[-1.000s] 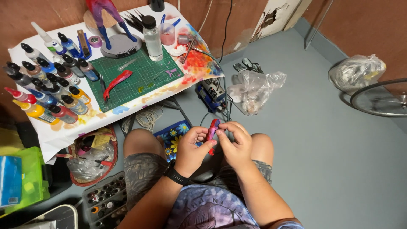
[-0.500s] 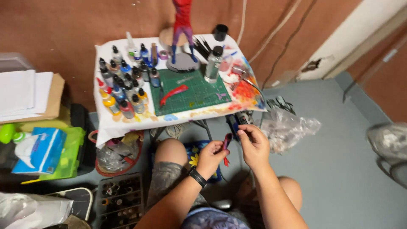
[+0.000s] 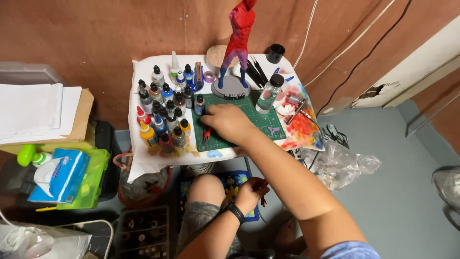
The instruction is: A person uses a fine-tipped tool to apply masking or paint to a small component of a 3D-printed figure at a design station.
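Note:
My right hand (image 3: pixel 230 122) reaches across to the green cutting mat (image 3: pixel 261 122) on the small white table (image 3: pixel 143 160). Its fingers curl over a red figure part (image 3: pixel 207 134), whose tip sticks out under the palm. My left hand (image 3: pixel 250 191), a black watch on its wrist, is low by my knee and holds a small dark red piece (image 3: pixel 262 193). A tall red and blue figure (image 3: pixel 238 41) stands on a grey round base (image 3: pixel 231 89) just behind the mat.
Several paint bottles (image 3: pixel 163 112) crowd the table's left side. A clear bottle with a black cap (image 3: pixel 268 93), brushes (image 3: pixel 256 69), a black cup (image 3: pixel 275 52) and a paint-smeared sheet (image 3: pixel 301 127) are on the right. A plastic bag (image 3: pixel 341 163) and a tissue pack (image 3: pixel 60 175) lie below.
My right hand left the piece held at my lap and reached up onto the mat over the red part. The left hand stayed low with the small piece. The view tilted up.

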